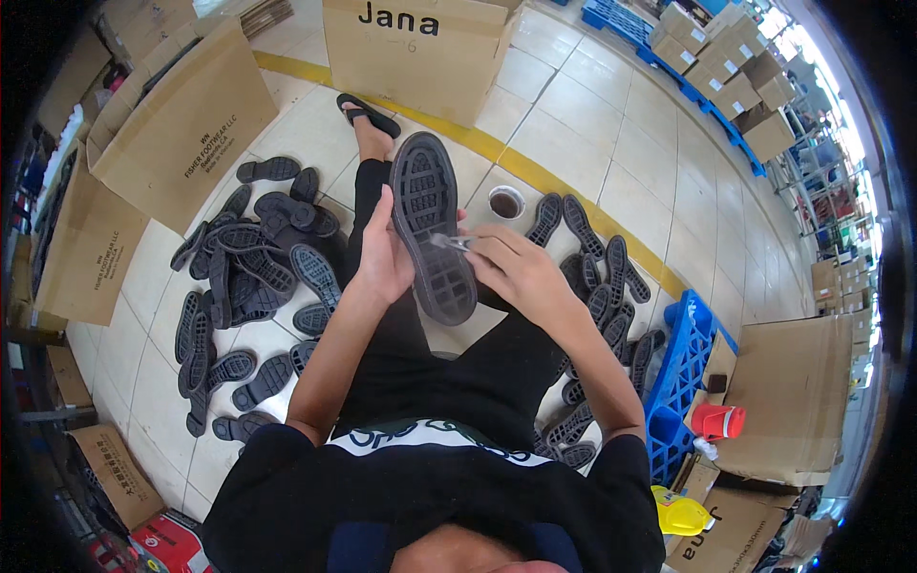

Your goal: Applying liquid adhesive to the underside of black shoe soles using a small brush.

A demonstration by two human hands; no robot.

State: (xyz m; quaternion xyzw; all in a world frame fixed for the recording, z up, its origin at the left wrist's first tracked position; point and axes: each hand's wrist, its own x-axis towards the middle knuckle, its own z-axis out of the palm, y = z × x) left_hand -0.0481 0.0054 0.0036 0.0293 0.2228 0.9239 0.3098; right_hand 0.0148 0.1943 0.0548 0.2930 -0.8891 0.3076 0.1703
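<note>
A black shoe sole (409, 177) is in my left hand (380, 258), its hollow, ribbed side facing up. My left palm and thumb press along its left edge, and fingertips show at the right edge. My right hand (511, 267) is closed on a small silvery brush-like tool (457, 243). The tool's greyish tip touches or hovers just over the sole's middle; I cannot tell which, since it is blurred. Beyond my right hand, a white cup (506, 202) with something dark brown inside stands on the floor.
Loose black soles (258, 258) are heaped on the tiles at left, with more soles (611, 286) at right. Cardboard boxes (191, 124) stand at far left, another box (411, 67) ahead. A blue plastic pallet (680, 372), red container (716, 421) and yellow jug (680, 513) are at right.
</note>
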